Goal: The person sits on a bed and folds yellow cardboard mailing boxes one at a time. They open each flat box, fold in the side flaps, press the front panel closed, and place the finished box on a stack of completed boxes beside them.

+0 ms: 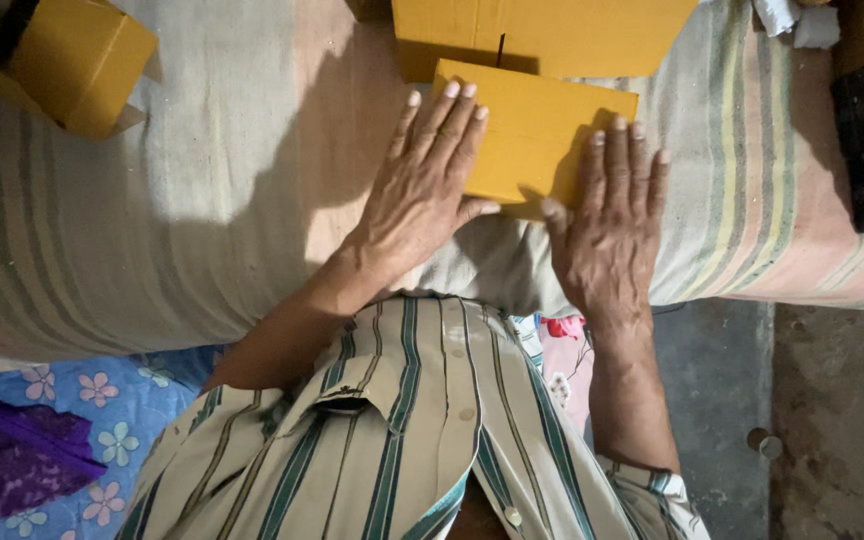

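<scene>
On the striped, faded cloth surface (202,200) before us, we press a flat yellow cardboard panel (532,125) down with both hands. Our left hand (422,190) lies open, fingers spread, across its left edge; our right hand (607,225) lies open, palm down, over its lower right corner. This panel seems folded flat already, overlapping a larger yellow cardboard sheet (542,35) beyond it. An assembled yellow cardboard box (77,60) sits well apart, far left.

A striped cloth (182,230) covers the bed, above a bare grey concrete floor (832,420) and flowered blue fabric (122,400).
</scene>
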